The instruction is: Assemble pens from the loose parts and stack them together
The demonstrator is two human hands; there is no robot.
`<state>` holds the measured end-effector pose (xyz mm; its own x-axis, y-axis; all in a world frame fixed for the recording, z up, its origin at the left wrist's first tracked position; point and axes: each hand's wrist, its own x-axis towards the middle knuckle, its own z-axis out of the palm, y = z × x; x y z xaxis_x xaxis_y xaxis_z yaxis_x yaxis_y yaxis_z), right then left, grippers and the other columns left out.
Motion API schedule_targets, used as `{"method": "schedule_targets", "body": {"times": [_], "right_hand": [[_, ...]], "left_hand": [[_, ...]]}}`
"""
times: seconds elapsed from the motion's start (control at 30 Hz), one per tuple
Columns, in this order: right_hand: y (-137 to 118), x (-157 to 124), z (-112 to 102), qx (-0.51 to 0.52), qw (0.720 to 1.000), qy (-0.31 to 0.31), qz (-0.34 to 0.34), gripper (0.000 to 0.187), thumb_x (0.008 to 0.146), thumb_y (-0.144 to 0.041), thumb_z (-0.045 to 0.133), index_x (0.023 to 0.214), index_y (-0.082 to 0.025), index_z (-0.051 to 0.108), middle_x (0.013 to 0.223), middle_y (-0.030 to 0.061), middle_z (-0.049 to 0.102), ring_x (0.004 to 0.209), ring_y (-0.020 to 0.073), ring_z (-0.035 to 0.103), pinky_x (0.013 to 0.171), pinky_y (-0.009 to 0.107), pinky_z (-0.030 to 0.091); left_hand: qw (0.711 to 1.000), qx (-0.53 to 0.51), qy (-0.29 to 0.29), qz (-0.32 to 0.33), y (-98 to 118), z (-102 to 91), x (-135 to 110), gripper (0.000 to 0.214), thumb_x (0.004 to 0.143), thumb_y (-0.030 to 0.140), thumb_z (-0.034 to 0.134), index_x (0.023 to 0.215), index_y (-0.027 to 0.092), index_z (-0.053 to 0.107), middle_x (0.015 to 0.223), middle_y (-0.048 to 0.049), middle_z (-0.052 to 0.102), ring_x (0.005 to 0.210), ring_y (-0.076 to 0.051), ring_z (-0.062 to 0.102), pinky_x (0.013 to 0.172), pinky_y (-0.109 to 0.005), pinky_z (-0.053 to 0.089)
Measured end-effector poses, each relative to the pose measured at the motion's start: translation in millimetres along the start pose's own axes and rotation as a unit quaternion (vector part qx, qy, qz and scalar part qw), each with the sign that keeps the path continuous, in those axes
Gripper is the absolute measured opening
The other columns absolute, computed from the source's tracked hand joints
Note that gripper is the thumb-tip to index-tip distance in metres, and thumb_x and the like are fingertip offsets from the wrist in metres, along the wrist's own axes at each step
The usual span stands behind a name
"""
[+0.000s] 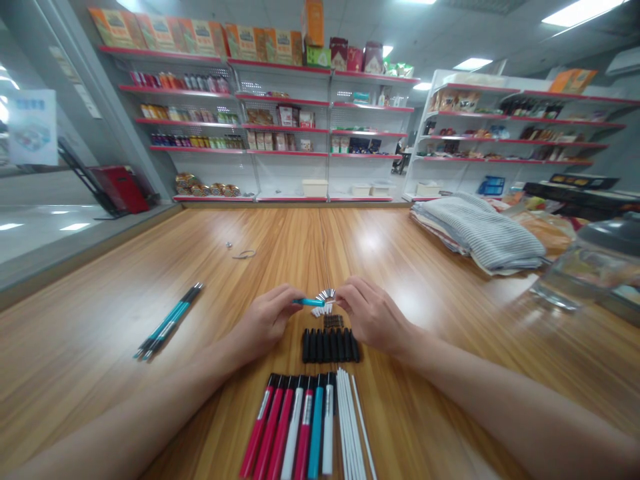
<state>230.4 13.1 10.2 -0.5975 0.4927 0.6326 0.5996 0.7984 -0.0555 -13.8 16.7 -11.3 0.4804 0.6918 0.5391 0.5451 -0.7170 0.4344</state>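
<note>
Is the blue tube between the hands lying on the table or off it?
Off: the left hand pinches the blue tube above the table.

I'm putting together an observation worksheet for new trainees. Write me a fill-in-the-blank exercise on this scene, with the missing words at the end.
1. The left hand holds a pen barrel whose colour is ____.
2. In the row of capped-looking barrels nearest the camera, exactly ____ are white.
3. The thin white refills lie to the ____ of that row.
4. The folded cloth on the table has a pattern of ____.

Missing words: blue; two; right; stripes
</note>
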Motion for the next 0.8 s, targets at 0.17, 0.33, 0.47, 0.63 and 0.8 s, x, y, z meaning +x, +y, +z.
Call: {"method": "schedule_targets", "body": {"times": [0.17, 0.33, 0.47, 0.63, 0.8], "right_hand": [[-2, -1, -1, 0.012, 1.000, -0.012, -0.011, 0.013, 0.095, -0.018, 0.041, 0.090, -0.016, 0.053, 0.083, 0.0065, 0.055, 0.079, 0.0175, 0.049, 0.072, 0.030, 0.040], [-4, -1, 0, 0.014, 0.999, -0.036, 0.003, 0.016, 0.095, -0.020, 0.041, 0.089, -0.015, 0.055, 0.082, 0.0063, 0.058, 0.078, 0.0161, 0.051, 0.070, 0.028, 0.037], [1, -2, 0, 0.020, 0.992, -0.078, 0.095, 0.016, 0.090, -0.031, 0.051, 0.083, -0.017, 0.055, 0.079, 0.0030, 0.061, 0.070, 0.0135, 0.052, 0.060, 0.025, 0.031], [21, -3, 4, 0.058, 0.963, -0.159, 0.208, 0.029, 0.081, -0.043, 0.061, 0.068, -0.018, 0.056, 0.057, -0.0031, 0.052, 0.052, 0.0086, 0.042, 0.051, 0.022, 0.022], [32, -4, 6, 0.088, 0.955, -0.178, 0.220, 0.025, 0.079, -0.040, 0.063, 0.068, -0.018, 0.059, 0.053, -0.0051, 0.049, 0.049, 0.0072, 0.040, 0.051, 0.021, 0.021]], "left_hand": [[1.000, 0.015, -0.022, 0.008, 2, -0.6, 0, 0.015, 0.093, 0.017, 0.043, 0.101, 0.018, 0.056, 0.086, -0.0038, 0.057, 0.079, -0.014, 0.054, 0.072, -0.026, 0.043], [0.997, 0.052, -0.049, 0.039, 6, -1.1, 0, 0.017, 0.093, 0.018, 0.044, 0.105, 0.018, 0.057, 0.087, -0.0049, 0.058, 0.082, -0.016, 0.053, 0.076, -0.028, 0.043], [0.996, 0.067, -0.045, 0.041, 5, -1.9, 0, 0.021, 0.093, 0.013, 0.040, 0.107, 0.018, 0.055, 0.090, -0.0055, 0.058, 0.085, -0.016, 0.053, 0.078, -0.030, 0.043], [0.996, 0.067, -0.040, 0.034, 0, -2.3, -1, 0.025, 0.091, 0.009, 0.039, 0.110, 0.017, 0.052, 0.093, -0.0055, 0.059, 0.088, -0.016, 0.053, 0.080, -0.030, 0.043], [0.996, 0.066, -0.048, 0.032, 0, -1.8, -1, 0.026, 0.090, 0.008, 0.039, 0.111, 0.018, 0.052, 0.095, -0.0051, 0.059, 0.090, -0.016, 0.054, 0.082, -0.030, 0.043]]}}
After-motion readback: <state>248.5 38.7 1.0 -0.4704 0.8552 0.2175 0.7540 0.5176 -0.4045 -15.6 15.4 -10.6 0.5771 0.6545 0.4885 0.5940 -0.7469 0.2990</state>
